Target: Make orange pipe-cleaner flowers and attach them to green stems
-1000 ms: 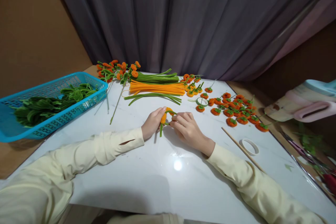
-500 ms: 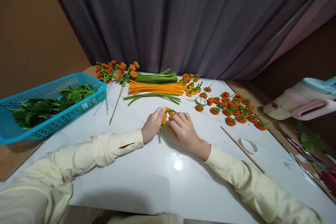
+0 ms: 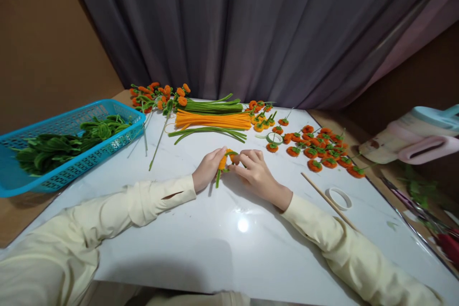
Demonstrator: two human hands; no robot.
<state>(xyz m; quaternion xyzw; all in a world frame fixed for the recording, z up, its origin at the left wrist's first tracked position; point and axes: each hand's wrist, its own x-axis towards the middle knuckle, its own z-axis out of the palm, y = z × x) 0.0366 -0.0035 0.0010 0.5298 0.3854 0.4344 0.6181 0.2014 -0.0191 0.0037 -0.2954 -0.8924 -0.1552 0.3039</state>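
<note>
My left hand [image 3: 206, 171] is closed on a small yellow-orange chenille piece [image 3: 223, 161], above the middle of the white table. A green pipe cleaner [image 3: 217, 180] runs over this piece, and one end of it hangs down below. From the other side my right hand [image 3: 261, 177] pinches the green pipe cleaner, its fingertips partly hiding the contact. Just beyond my hands lie several loose green pipe cleaners [image 3: 211, 133] and a bundle of orange pipe cleaners [image 3: 215, 119].
A blue basket [image 3: 89, 158] with green chenille leaves stands left. Orange chenille fruits [image 3: 315, 166] spread at the right, near a green tape roll [image 3: 275, 138]. A wooden stick [image 3: 326, 199], a white tape roll [image 3: 340, 199] and a tumbler [image 3: 412, 134] lie right.
The hanging green end has swung left and the orange piece has tilted slightly. My right hand has shifted a little to the right, with its fingers more spread.
</note>
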